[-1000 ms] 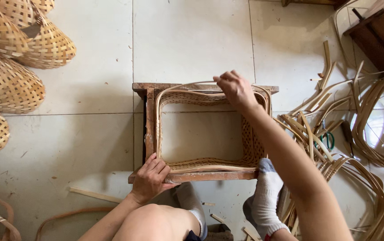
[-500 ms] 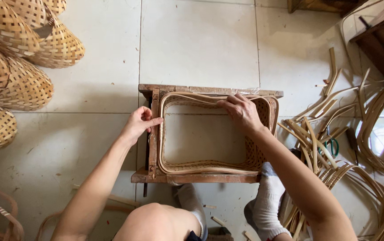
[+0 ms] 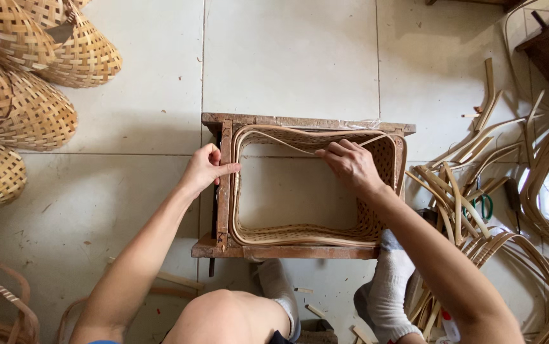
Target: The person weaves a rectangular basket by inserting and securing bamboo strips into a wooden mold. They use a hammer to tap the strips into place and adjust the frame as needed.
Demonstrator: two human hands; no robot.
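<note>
Grip of the left hand [image 3: 205, 167] closed on the left side bar of a wooden frame [image 3: 224, 185], thumb and fingers pinching its inner edge. Grip of the right hand [image 3: 351, 164] curled narrowly around a thin bamboo strip [image 3: 287, 144], held just below the frame's far bar. Seen from above, looking down past bare knees and white-socked feet [image 3: 392, 290] braced against the near bar. Frame laid flat on a pale tiled floor [image 3: 287, 57], with a half-woven rectangular basket [image 3: 376, 191] seated inside it. Woven wall visible along the right side and near edge; several layered rim strips bent round all four corners, following the frame closely. Bottom apparently open, tile showing through the middle. Judged partly done: rim hoops mostly fitted, the held strip not yet pressed flush along the far edge, no binding visible on the rim. Finished conical woven baskets [image 3: 26, 83] stacked at upper left. Loose bamboo strips [image 3: 459, 191] and bent hoops [image 3: 542, 280] scattered at right, green-handled scissors [image 3: 486, 207] lying among them.
</note>
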